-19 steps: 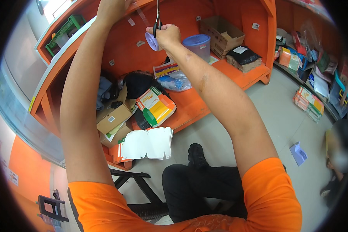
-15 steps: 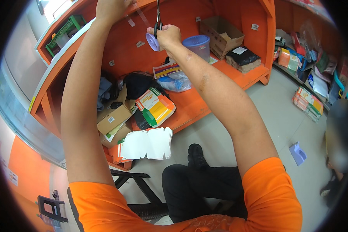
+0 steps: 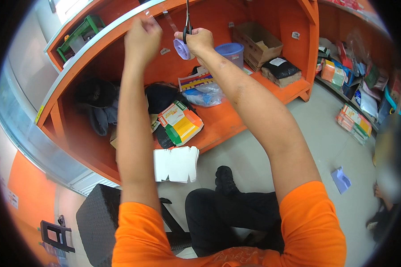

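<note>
Both your arms are up high, in front of the orange shelf (image 3: 236, 129). Your right hand (image 3: 197, 39) is closed around a pair of scissors (image 3: 187, 20), with the blades pointing up past the top of the picture. A small purple tape roll (image 3: 181, 49) sits right under that hand, touching it; it looks like you hold it too, but I cannot tell for sure.

Your left hand (image 3: 142, 36) is just beside the right one, at the same height. Its fingers are pinched together near a clear strip of tape (image 3: 170, 20) that runs between your two hands. I cannot see well whether the fingertips really grip the strip.

So it looks like you are at the cutting step: the tape is pulled out and the scissors are up at it. For the next move, you would need to keep the strip tight with the left hand and close the blades across it, close to the roll, with your fingers out of the way.

Below your hands, on the shelf, lie a blue tub (image 3: 231, 52), a cardboard box (image 3: 256, 42) and a bright paper packet (image 3: 182, 124).
</note>
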The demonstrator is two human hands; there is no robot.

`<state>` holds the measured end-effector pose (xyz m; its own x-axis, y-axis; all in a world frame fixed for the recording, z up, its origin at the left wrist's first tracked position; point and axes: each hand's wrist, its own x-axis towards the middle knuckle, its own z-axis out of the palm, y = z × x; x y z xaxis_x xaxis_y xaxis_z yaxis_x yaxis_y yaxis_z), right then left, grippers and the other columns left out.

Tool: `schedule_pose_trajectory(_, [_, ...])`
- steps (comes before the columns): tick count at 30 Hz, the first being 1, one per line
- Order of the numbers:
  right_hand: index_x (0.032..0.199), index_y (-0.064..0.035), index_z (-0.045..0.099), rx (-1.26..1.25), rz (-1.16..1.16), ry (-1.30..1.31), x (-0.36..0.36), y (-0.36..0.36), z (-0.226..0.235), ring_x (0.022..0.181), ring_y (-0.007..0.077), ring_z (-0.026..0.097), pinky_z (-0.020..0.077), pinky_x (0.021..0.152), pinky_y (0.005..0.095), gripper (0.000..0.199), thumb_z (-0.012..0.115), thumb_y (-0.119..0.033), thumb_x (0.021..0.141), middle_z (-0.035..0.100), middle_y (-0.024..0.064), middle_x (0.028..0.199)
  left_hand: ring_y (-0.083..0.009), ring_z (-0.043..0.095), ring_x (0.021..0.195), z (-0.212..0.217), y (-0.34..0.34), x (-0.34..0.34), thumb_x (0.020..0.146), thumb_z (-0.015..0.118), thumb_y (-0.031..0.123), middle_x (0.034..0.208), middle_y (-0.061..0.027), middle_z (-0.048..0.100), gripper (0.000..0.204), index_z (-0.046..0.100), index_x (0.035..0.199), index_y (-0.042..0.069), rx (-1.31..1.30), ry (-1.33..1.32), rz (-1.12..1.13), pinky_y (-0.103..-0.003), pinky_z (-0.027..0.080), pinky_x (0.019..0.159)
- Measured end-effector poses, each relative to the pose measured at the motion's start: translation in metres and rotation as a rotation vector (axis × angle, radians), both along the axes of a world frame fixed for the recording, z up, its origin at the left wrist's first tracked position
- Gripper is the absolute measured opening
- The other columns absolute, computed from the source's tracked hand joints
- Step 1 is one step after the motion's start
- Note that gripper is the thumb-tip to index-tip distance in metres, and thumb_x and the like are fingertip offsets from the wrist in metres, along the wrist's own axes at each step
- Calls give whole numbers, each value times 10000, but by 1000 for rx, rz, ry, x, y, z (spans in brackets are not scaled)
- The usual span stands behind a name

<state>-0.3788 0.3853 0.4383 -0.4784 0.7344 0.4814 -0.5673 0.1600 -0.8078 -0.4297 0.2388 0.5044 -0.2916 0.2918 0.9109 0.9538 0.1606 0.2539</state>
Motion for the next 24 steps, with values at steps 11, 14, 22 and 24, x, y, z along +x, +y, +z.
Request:
schedule_pose_trajectory(11, [759, 0, 683, 137, -102, -89, 3, -3, 9, 607, 157, 666, 532, 546, 315, 302, 854, -248, 748, 705, 108, 723, -346, 552, 1111, -130, 43, 31, 723, 848, 350, 1138, -167, 580, 592, 585, 1130, 10, 126, -38, 62, -434, 442, 967])
schedule_pose_trajectory(14, [842, 3, 659, 135, -49, -136, 5, 0, 10, 616, 128, 653, 517, 520, 276, 349, 857, -277, 774, 694, 95, 759, -334, 568, 1089, -131, 55, 27, 735, 842, 334, 1116, -147, 587, 507, 613, 1063, 23, 191, -52, 57, -434, 453, 937])
schedule_pose_trajectory(22, [853, -39, 689, 376, 20, -262, 16, 14, 18, 692, 104, 610, 479, 615, 227, 401, 821, -412, 790, 659, 31, 759, -328, 608, 968, -133, 60, 25, 812, 789, 236, 1033, -142, 596, 298, 632, 951, 24, 333, -60, -1, -421, 487, 841])
schedule_pose_trajectory(24, [913, -70, 692, 479, 38, -345, 35, 30, 26, 694, 65, 560, 427, 611, 169, 414, 788, -463, 824, 617, -27, 762, -315, 608, 960, -136, 58, 20, 818, 788, 232, 1016, -136, 597, 294, 633, 954, 23, 352, -31, -14, -411, 490, 832])
